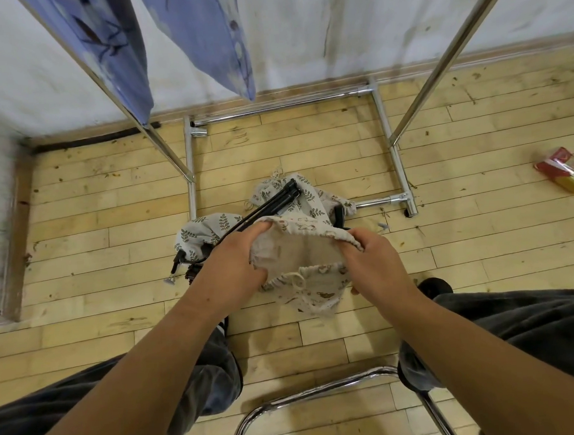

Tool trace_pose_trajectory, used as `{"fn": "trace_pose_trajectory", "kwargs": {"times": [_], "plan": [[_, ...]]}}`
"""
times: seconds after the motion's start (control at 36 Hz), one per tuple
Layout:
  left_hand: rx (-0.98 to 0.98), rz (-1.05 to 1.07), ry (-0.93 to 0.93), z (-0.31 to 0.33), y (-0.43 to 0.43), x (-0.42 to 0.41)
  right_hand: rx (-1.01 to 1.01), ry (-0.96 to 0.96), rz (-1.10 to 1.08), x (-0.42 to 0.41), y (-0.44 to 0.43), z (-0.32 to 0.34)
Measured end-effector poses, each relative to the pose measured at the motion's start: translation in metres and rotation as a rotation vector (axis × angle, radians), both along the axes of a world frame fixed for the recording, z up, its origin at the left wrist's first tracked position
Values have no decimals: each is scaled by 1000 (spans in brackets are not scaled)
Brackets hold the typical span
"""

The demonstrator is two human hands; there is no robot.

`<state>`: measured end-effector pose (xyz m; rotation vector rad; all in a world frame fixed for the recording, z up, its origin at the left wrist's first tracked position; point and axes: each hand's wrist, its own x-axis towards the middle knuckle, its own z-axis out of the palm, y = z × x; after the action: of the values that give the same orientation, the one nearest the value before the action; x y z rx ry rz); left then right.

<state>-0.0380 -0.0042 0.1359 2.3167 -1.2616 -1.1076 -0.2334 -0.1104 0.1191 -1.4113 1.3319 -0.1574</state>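
No txt, labels or nos. legible. Red-yellow packet [563,169] on floor, far right: print too blurred to read. Drawstring bag [313,249], near centre: pattern only.

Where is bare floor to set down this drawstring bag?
Bare floor lies left of the rack base, and inside it beyond the leaf-print bags; also between it and the red packet. Crowded: around the black tripod, below the left hand and right hand gripping the drawstring bag.
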Motion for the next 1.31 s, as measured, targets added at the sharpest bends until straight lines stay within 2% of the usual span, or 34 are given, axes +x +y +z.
{"fn": "trace_pose_trajectory", "kwargs": {"times": [0.31, 0.42, 0.56, 0.64, 0.86, 1.03, 1.14, 1.31], "plan": [[178, -73, 90, -4, 3, -4, 14, 15, -25, 2, -4, -1], [150, 38, 150, 2, 0, -8, 15, -31, -19, 2, -5, 2], [97, 46, 142, 8, -3, -5, 41, -56, 1, -3, -6, 2], [101, 54, 135, 3, -4, -3, 75, -74, -57, -7, -6, 3], [161, 125, 68, 4, -4, 1, 195, 96, -307, -24, -28, -34], [119, 168, 32, 4, -4, -1, 126, 285, -231, -41, -40, -81], [148, 174, 3, 1, -3, -5, 144, 351, -198, -52, -41, -107], [123, 190, 52, -5, -7, -13, 172, 394, -239, -62, -46, -139]]}}
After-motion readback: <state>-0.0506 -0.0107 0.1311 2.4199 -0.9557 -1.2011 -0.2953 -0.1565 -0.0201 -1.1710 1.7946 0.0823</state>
